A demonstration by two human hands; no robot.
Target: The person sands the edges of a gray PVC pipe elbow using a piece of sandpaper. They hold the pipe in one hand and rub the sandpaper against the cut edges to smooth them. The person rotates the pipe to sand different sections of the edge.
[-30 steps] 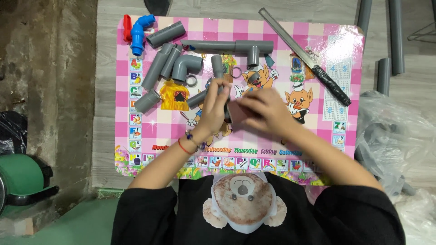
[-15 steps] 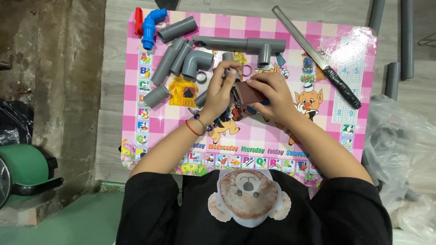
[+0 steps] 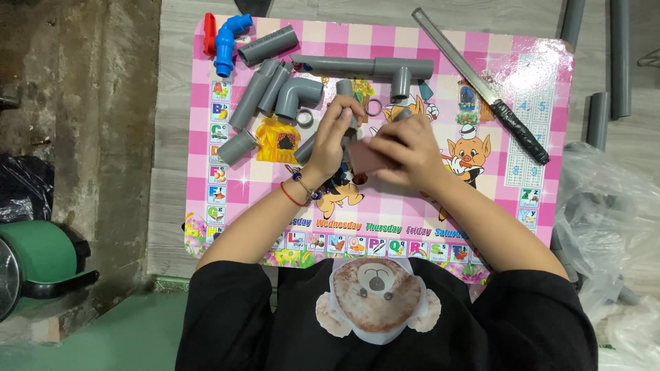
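The left hand (image 3: 337, 130) is closed around a short grey pipe piece (image 3: 345, 93), holding it near upright over the middle of the pink worktop (image 3: 550, 75). The right hand (image 3: 405, 151) grips a brownish flat piece (image 3: 364, 156), pressed beside that pipe. Since a second ago both hands have drifted slightly up the mat with the pipe still clasped, so the same work looks ongoing. The grey elbow (image 3: 297, 95), tee pipe (image 3: 371, 67), blue valve (image 3: 227, 42) and saw (image 3: 481, 86) lie beyond
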